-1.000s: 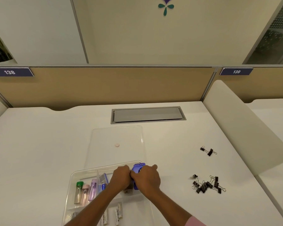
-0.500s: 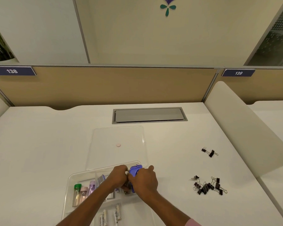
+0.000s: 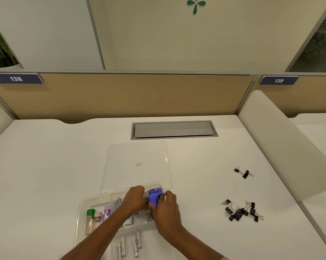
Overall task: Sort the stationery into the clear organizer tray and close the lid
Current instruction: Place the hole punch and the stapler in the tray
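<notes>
The white desk (image 3: 46, 175) fills the lower half of the frame, with a grey cable hatch (image 3: 174, 129) set into it at centre. Below that the clear lid (image 3: 137, 166) lies flat and detached, touching the far edge of the clear organizer tray (image 3: 81, 209) at lower centre, presumably parked there so the tray stays open for loading; a small pink disc (image 3: 138, 163) shows on or under it.

Both hands meet over the tray's upper right compartment. The left hand (image 3: 135, 200) and the right hand (image 3: 166, 209) each have their grip clenched on a blue stapler-like tool (image 3: 155, 197), one on either side, probably to steer it down between the dividers. It sits partly inside the tray, its top poking above the rim.

At lower right of the frame a heap of black binder clips (image 3: 241, 212) waits on the desk, with two more binder clips (image 3: 243, 173) apart above it, all still unsorted.

In the tray's left compartment lie small capped tubes (image 3: 96, 218) side by side; near the bottom edge, slim white labelled packets (image 3: 129, 244) occupy another.
</notes>
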A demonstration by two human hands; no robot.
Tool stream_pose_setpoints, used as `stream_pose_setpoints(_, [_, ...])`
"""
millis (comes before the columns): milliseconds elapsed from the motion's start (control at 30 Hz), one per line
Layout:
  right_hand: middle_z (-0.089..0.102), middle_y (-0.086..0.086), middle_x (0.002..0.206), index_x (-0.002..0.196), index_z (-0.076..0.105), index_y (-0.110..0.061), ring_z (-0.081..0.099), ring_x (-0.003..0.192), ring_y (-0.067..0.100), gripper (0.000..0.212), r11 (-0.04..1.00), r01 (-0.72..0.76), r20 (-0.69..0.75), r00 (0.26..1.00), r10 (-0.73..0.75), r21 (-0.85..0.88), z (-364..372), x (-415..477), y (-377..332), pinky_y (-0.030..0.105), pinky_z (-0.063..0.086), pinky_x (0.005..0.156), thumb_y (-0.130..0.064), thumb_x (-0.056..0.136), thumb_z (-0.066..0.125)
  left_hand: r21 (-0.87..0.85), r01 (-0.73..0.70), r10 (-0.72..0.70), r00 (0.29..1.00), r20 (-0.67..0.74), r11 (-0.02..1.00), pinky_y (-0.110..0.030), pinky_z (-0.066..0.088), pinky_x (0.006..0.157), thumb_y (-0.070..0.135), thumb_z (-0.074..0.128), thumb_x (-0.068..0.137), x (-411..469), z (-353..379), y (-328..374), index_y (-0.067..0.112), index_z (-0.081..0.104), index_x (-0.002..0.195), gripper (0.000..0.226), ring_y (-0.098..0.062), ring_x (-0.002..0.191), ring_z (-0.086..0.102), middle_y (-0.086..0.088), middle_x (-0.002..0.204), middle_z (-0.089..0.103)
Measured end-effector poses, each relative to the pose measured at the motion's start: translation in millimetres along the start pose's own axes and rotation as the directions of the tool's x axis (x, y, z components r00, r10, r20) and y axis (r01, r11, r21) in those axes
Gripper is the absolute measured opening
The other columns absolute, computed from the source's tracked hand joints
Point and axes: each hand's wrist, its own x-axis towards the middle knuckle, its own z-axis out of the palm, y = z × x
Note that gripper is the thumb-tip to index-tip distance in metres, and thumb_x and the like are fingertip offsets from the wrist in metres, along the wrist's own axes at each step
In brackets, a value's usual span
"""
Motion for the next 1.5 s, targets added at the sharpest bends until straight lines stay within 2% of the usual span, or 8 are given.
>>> stream_pose_setpoints(167, [0.043,0.009,0.134,0.125,0.051,-0.009,0.046,0.115,0.021,0.041,0.999,-0.019,0.023,1.0,0.02,-0.042,3.2,3.8,-2.1,0.026,0.042,0.092,-0.037,0.094,0.049,0.117,-0.003,0.0,1.0,0.029,0.993,-0.025,0.049,0.069,0.009,0.074,0.071,2.9,-2.9,-2.4,0.013,0.065,0.092,0.023,-0.017,0.08,0.057,-0.008,0.095,0.067])
stream_pose_setpoints(333, [0.068,0.01,0.101,0.1,0.071,-0.007,0.066,0.078,0.022,0.064,0.98,0.034,0.03,0.999,-0.029,-0.194,5.0,9.6,-3.0,0.024,0.055,0.056,-0.033,0.047,0.093,0.027,-0.048,0.05,0.993,-0.111,0.998,-0.036,0.057,0.082,0.005,0.057,0.086,2.7,0.8,-7.2,0.011,0.063,0.113,0.029,-0.022,0.086,0.069,-0.007,0.101,0.072])
stream_pose_setpoints(467, [0.054,0.012,0.123,0.124,0.052,-0.007,0.055,0.108,0.029,0.047,0.963,0.217,-0.005,0.975,-0.22,-0.158,0.7,2.8,3.6,0.037,0.052,0.086,-0.017,0.081,0.067,0.191,-0.16,0.206,0.945,-0.253,0.968,-0.028,0.051,0.08,0.01,0.053,0.089,1.9,1.1,-14.6,0.018,0.06,0.12,0.033,-0.017,0.092,0.067,0.0,0.1,0.073])
stream_pose_setpoints(667, [0.071,-0.005,0.088,0.093,0.071,-0.021,0.064,0.075,0.012,0.041,0.869,0.404,0.11,0.915,-0.389,-0.286,13.5,7.2,19.4,0.024,0.052,0.063,-0.049,0.064,0.078,0.502,-0.26,0.435,0.86,-0.269,0.825,-0.034,0.056,0.069,0.029,0.092,0.053,1.6,6.4,-27.7,0.017,0.071,0.102,0.054,-0.026,0.085,0.067,-0.003,0.095,0.072])
stream_pose_setpoints(900, [0.072,0.001,0.084,0.089,0.072,-0.014,0.063,0.07,0.016,0.041,0.852,0.338,0.028,0.934,-0.357,-0.399,18.5,4.5,30.8,0.028,0.052,0.06,-0.044,0.062,0.08,0.462,-0.325,0.436,0.886,-0.156,0.825,-0.04,0.028,0.11,0.031,0.06,0.089,1.9,20.4,-23.0,0.017,0.04,0.141,0.057,-0.028,0.131,0.042,-0.004,0.143,0.047])
stream_pose_setpoints(1067, [0.069,-0.001,0.081,0.084,0.071,-0.016,0.061,0.071,0.017,0.032,0.865,0.317,-0.002,0.939,-0.344,-0.388,15.8,5.8,39.1,0.028,0.05,0.061,-0.038,0.062,0.08,0.447,-0.327,0.422,0.898,-0.128,0.832,-0.037,0.021,0.113,0.036,0.052,0.094,7.7,23.4,-10.9,0.022,0.031,0.145,0.058,-0.023,0.136,0.032,-0.001,0.149,0.039])
stream_pose_setpoints(1267, [0.065,0.004,0.099,0.1,0.064,-0.011,0.057,0.089,0.019,0.027,0.962,0.248,0.026,0.969,-0.246,-0.112,0.8,14.7,39.3,0.03,0.048,0.082,-0.034,0.088,0.053,0.437,-0.3,0.411,0.893,-0.184,0.848,-0.035,0.024,0.111,0.033,0.044,0.098,11.2,25.8,-0.1,0.019,0.035,0.143,0.048,-0.023,0.133,0.037,-0.001,0.146,0.042])
stream_pose_setpoints(1500, [0.059,-0.002,0.12,0.121,0.059,-0.011,0.052,0.1,-0.004,0.039,0.953,0.038,-0.125,0.992,0.0,0.301,-17.2,11.3,74.7,-0.002,0.036,0.085,-0.038,0.095,0.05,0.317,-0.346,0.424,0.879,-0.22,0.883,-0.036,0.028,0.111,0.031,0.047,0.098,11.9,36.0,42.0,0.019,0.038,0.141,0.046,-0.022,0.132,0.041,-0.001,0.144,0.046])
